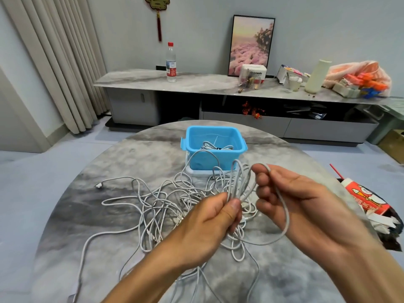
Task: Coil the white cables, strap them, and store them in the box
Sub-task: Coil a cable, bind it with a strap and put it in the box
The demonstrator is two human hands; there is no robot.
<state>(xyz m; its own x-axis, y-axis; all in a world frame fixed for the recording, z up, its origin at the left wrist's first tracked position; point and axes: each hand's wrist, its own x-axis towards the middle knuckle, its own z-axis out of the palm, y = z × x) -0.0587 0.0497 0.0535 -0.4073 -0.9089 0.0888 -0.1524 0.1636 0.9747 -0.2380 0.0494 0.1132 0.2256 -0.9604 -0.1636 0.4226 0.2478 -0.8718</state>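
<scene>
In front of the blue box (215, 147), the left hand (209, 224) pinches gathered white cable loops (239, 182) while the right hand (290, 193) grips the trailing strand, feeding another turn; more cables (153, 206) lie tangled on the tabletop (113, 162).

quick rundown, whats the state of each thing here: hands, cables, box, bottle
left hand: pinches the gathered loops of a white cable
right hand: fingers curled round the same cable's strand
coil: partly wound, no strap on it
loose cables: tangled on the table
blue box: open, some cable inside
water bottle: upright, capped
</scene>
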